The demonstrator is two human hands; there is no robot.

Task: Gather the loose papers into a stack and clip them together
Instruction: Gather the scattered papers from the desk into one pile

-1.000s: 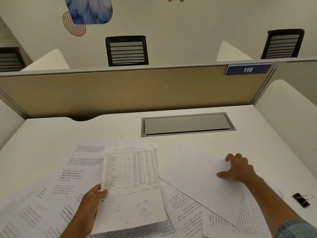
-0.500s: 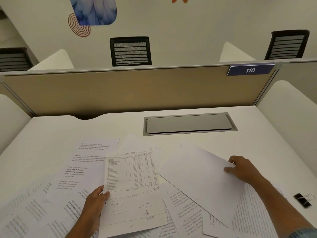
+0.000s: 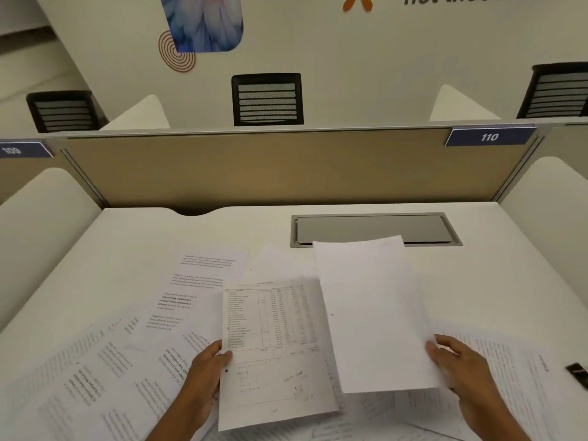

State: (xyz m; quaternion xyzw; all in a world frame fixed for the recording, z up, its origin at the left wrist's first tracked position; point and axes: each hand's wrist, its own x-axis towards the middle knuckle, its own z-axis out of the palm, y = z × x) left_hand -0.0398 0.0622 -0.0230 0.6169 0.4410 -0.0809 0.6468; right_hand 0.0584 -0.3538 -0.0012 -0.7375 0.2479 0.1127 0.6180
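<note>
Currently, head view only. Left hand (image 3: pixel 203 374) grips the left edge of a printed sheet (image 3: pixel 273 345) carrying a table of figures with handwritten notes below; thumb on top, fingers (image 3: pixel 213 348) curled behind the edge. The sheet is raised off the tabletop (image 3: pixel 143 243), lower centre of view.

Right hand (image 3: pixel 461 367) pinches the right edge of a blank white sheet (image 3: pixel 372 313), thumb on the face and the other fingers behind. This sheet stands just to the right of the printed one, its left edge overlapping it and its top corner reaching across the near rim of a grey hatch (image 3: pixel 375 229) set into the tabletop.

Other loose papers (image 3: pixel 111 361) with printed text lie spread flat and overlapping, left of, beneath and right of the two held sheets. They are not stacked.

A black clip (image 3: pixel 577 375) lies at the far right edge of view, partly cut off, apart from both hands.

Behind the tabletop stands a tan partition (image 3: pixel 286 167) with a blue plate (image 3: pixel 490 136) reading 110.
</note>
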